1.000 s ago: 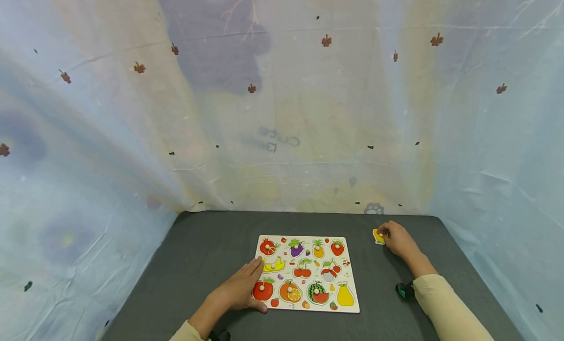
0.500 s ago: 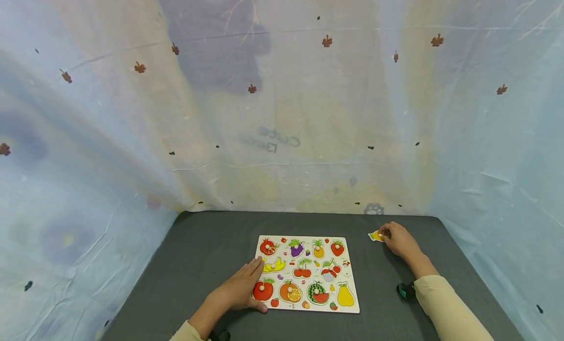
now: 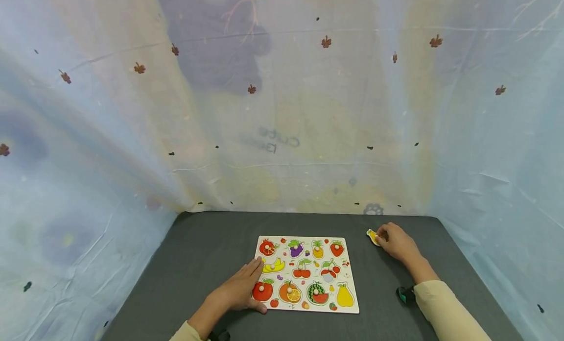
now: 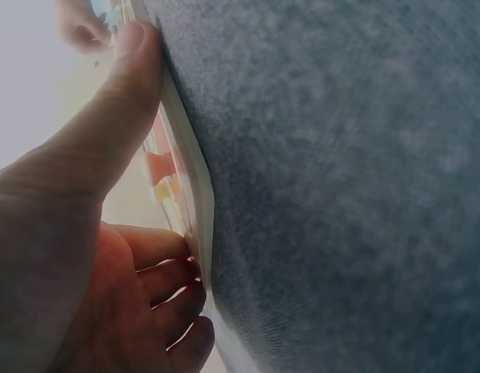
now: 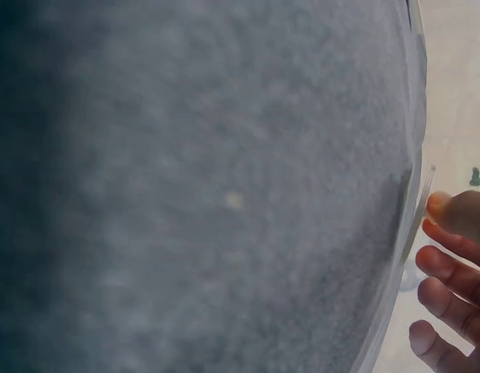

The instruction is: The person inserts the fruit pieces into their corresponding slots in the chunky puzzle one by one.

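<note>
A white fruit puzzle board [image 3: 308,307] lies flat on the grey table. My left hand [image 3: 240,287] rests at its left side, fingers along the left edge and thumb at the near corner. In the left wrist view, those fingertips and thumb [image 4: 131,85] touch the board's edge. To the right of the board, my right hand [image 3: 398,242] pinches a yellow pear puzzle piece [image 3: 372,236], partly hidden behind the fingers. From the right wrist, only the piece's thin edge [image 5: 419,214] shows, held just above the table. On the board, the pear picture [image 3: 345,296] shows no knob.
Several fruit pieces with knobs sit in the board, among them a watermelon [image 3: 317,294] and an apple [image 3: 263,290]. Grey cloth covers the table [image 3: 211,243]. A patterned curtain [image 3: 282,184] hangs behind it and at both sides.
The yellow pear piece has turned in my right fingers and shifted slightly left, its narrow end now pointing away to the upper left. My left hand and the board stay put.
</note>
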